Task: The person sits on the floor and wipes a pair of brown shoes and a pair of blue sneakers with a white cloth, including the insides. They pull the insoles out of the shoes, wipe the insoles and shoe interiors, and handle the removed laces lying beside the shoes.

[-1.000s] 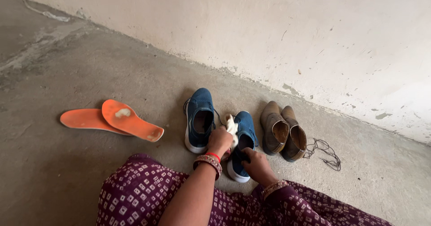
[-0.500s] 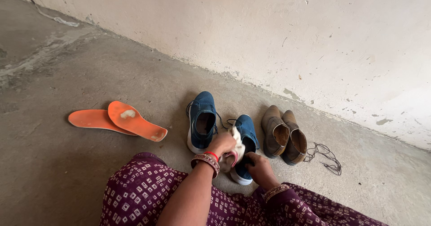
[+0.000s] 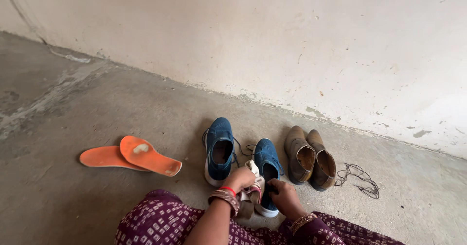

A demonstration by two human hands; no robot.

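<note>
I sit on a concrete floor with two blue knit sneakers in front of me. My left hand [image 3: 239, 179] grips a whitish cloth [image 3: 253, 182] pressed against the near side of the right blue sneaker [image 3: 267, 165]. My right hand [image 3: 284, 195] holds that sneaker at its heel. The left blue sneaker [image 3: 219, 147] stands apart, just left of my left hand, untouched.
Two orange insoles [image 3: 131, 156] lie overlapped on the floor to the left. A pair of brown leather shoes [image 3: 309, 157] stands right of the sneakers, with loose dark laces [image 3: 359, 178] beyond. A pale stained wall [image 3: 292, 50] runs behind. My patterned maroon garment [image 3: 160, 225] covers my knees.
My left hand has drawn the cloth back along the right sneaker, from near its toe toward its heel. My right hand stays on the heel. The view has tilted upward.
</note>
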